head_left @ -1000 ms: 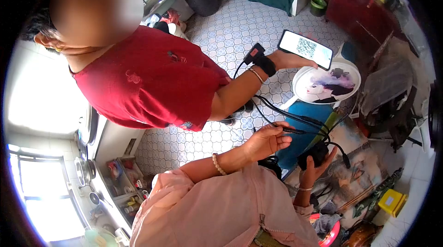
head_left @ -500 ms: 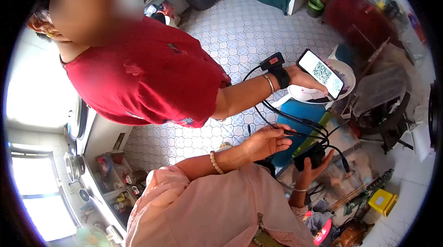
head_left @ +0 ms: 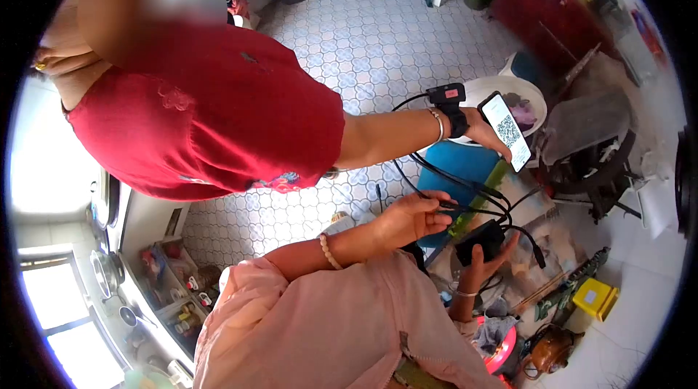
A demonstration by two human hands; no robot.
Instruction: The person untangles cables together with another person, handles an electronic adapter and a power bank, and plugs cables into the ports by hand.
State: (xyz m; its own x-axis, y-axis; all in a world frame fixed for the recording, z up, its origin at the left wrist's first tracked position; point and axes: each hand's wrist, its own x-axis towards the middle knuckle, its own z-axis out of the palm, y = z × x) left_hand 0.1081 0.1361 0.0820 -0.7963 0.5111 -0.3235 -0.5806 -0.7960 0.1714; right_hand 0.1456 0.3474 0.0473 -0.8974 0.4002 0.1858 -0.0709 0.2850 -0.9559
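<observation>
My left hand [head_left: 413, 222], with a beaded bracelet at the wrist, is closed with thumb and fingers on a black cable [head_left: 469, 209]. Lower right, my right hand [head_left: 486, 267] holds a black box [head_left: 480, 242] against its palm, fingers partly extended. Several black cables run around the box, and one cable end [head_left: 539, 256] hangs beyond it. Above my hands, another person in a red shirt [head_left: 218, 109] holds out a phone [head_left: 504, 131] showing a QR code. A small black device [head_left: 445, 94] is strapped to that person's wrist, with a cable leading from it.
A white basin [head_left: 539, 94] with cloth in it stands behind the phone, near a blue surface [head_left: 451, 163]. A yellow container [head_left: 596, 299] and a brown pot [head_left: 551, 351] sit at lower right. Patterned floor tiles [head_left: 378, 33] extend behind; shelves [head_left: 174, 294] stand at left.
The view has shifted slightly, so most things sit further left. The other person's phone hand has come lower, nearer my hands. My grips on the cable and box look the same.
</observation>
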